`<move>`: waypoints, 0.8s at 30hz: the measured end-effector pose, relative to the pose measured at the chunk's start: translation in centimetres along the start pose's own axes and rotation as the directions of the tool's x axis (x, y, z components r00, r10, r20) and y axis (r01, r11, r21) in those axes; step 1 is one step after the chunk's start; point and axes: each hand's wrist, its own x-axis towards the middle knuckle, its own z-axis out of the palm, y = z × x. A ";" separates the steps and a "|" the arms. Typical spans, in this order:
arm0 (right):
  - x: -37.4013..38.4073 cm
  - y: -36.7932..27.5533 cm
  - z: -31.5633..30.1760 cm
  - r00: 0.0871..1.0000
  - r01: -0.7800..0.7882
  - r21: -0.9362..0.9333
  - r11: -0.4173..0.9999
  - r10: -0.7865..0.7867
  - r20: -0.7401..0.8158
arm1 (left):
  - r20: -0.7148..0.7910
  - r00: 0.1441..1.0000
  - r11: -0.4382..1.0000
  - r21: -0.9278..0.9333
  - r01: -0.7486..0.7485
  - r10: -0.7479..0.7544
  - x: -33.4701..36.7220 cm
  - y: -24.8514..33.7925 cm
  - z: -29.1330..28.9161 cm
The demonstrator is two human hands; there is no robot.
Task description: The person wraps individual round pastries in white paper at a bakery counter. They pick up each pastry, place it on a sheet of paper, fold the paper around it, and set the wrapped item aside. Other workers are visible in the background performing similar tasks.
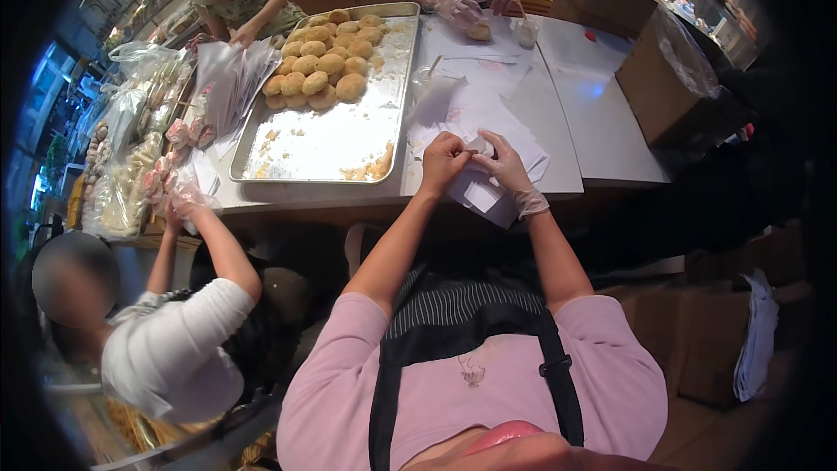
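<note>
My left hand (445, 161), bare, is closed with its fingertips pinching the edge of a white paper wrapper (478, 147). On the other side my right hand (506, 167), in a clear plastic glove, has its thumb and fingers closed around the same paper. Whatever may lie inside the wrapper is hidden by my fingers. Under both hands lies a loose pile of white paper sheets (523, 141), some reaching over the table's front edge. To the left of my hands is a large metal tray (399, 113) with round golden-brown pastries (323, 64) heaped toward its far side.
Across the table a person's gloved hand (459, 9) is by a pastry (478, 31) and a clear cup (527, 33). At the left, another person's gloved hands (187, 199) touch wrapped pastries (179, 133) near plastic bags (131, 122). Cardboard boxes (667, 78) stand at the right.
</note>
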 end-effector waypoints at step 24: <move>-2.0 -6.1 1.6 0.962 0.117 -0.128 0.985 -0.144 -0.234 | -0.171 0.912 0.756 -0.625 0.193 -0.374 -0.7 1.7 3.4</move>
